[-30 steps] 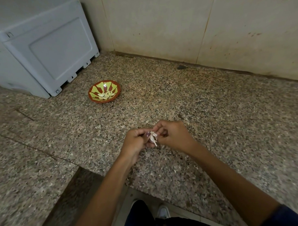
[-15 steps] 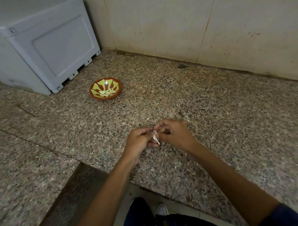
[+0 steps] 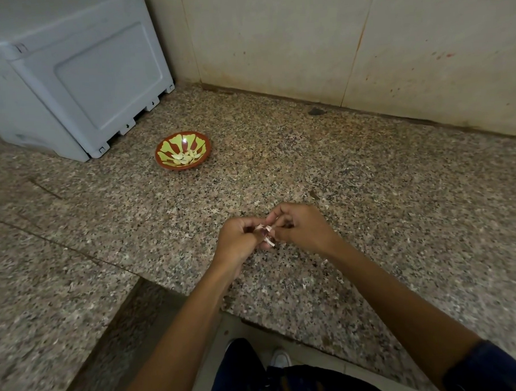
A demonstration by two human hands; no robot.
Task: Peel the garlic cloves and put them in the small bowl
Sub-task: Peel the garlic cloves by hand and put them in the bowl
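Peeled cloves (image 3: pixel 184 157) in small bowl (image 3: pixel 164 164); both hands (image 3: pixel 266 235) pinching garlic clove (image 3: pixel 267 236) w/ skin.

Nothing here can be read: no words, labels, brands or numbers show on any surface from where I stand.

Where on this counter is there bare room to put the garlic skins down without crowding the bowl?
The granite counter is bare to the right of the small bowl, up to the wall, and on the left slab beside the left hand. It is tighter between the bowl and the grey box. Both hands, left and right hand, pinch the garlic clove near the front edge.
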